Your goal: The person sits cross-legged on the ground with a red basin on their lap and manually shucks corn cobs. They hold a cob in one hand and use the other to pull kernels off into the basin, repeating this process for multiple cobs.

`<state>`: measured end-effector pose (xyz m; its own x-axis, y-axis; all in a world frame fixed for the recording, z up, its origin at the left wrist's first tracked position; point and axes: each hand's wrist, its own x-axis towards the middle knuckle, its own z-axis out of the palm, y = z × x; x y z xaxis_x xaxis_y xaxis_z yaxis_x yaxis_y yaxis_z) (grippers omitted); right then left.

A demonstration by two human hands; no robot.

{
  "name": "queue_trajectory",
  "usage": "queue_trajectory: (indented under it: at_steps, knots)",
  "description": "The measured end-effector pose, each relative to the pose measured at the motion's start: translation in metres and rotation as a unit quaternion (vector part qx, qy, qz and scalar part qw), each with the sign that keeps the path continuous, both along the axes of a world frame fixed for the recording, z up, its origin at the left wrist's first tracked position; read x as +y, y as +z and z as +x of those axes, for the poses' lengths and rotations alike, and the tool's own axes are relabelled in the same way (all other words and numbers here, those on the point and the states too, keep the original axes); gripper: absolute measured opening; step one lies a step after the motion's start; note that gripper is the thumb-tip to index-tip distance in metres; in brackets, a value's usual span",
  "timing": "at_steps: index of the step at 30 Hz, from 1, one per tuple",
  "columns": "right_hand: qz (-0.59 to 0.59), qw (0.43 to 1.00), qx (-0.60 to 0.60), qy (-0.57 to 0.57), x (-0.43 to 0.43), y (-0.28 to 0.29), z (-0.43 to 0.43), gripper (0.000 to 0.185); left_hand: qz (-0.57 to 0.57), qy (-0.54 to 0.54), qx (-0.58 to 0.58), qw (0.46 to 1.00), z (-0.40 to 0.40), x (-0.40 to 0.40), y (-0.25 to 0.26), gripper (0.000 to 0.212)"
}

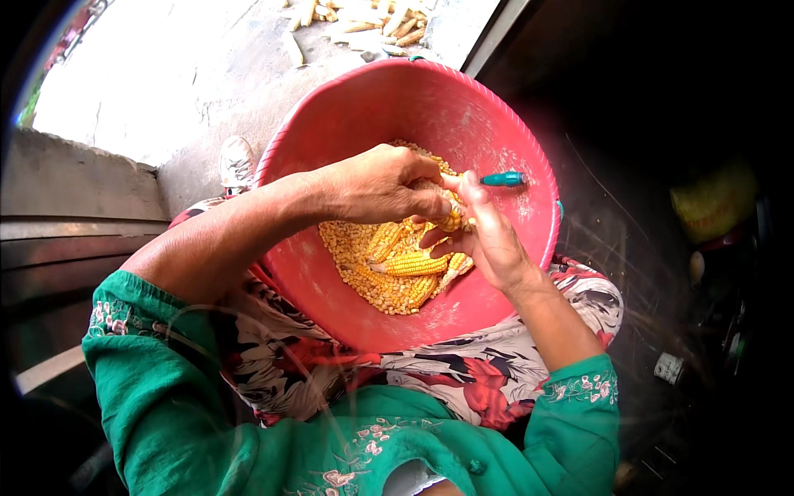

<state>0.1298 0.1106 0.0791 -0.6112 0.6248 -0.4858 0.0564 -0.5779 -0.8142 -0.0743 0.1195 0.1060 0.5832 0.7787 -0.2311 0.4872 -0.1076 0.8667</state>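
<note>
Over a large pink-red basin (pixel 353 310), both of my hands meet at a partly shelled ear of corn (pixel 457 218). My left hand (pixel 391 186) reaches in from the left, its thumb and fingers pressed on the ear. From the right, my right hand (pixel 490 239) holds the same ear, thumb raised and fingers curled under it. Part of the ear is hidden by the fingers. Beneath lie loose yellow kernels (pixel 347 254) and several whole ears of corn (pixel 414 263). A green tool handle (pixel 504 179) rests against the basin's right inner wall, its other end hidden behind my right hand.
The basin stands between my legs in patterned trousers (pixel 490 384). Beyond its far rim, a pile of cobs (pixel 366 25) lies on the concrete floor (pixel 186 93). A low wall (pixel 80 180) stands at left. On the dark right side are a yellow bag (pixel 713 201) and a small whitish object (pixel 669 368).
</note>
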Motion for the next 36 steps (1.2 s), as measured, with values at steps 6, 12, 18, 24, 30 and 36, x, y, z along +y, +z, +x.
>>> queue_trajectory:
  at_steps: [6,12,18,24,30,36]
  knots:
    - [0.667,0.619,-0.374,0.178,-0.005,0.032,0.040,0.047,0.029,0.099,-0.037,0.994,-0.007,-0.011,0.016,0.032]
    - [0.505,0.805,-0.255,-0.180,-0.095,0.063,0.102,0.021,-0.054,0.207,-0.078,0.974,-0.003,-0.033,0.027,0.032]
    - [0.311,0.775,-0.395,-0.384,-0.218,0.003,0.208,0.011,-0.129,0.196,-0.144,0.961,0.001,-0.018,0.008,0.044]
    - [-0.044,0.895,-0.228,-0.380,-0.300,-0.031,0.207,0.018,-0.266,0.166,-0.145,0.938,0.009,-0.025,0.014,0.054]
    - [-0.096,0.926,-0.170,-0.324,-0.300,-0.040,0.227,0.026,-0.331,0.106,-0.201,0.916,0.011,-0.029,0.017,0.035]
    - [-0.151,0.884,-0.128,-0.423,-0.320,-0.083,0.251,0.021,-0.329,0.063,-0.202,0.920,0.012,-0.026,0.010,0.033]
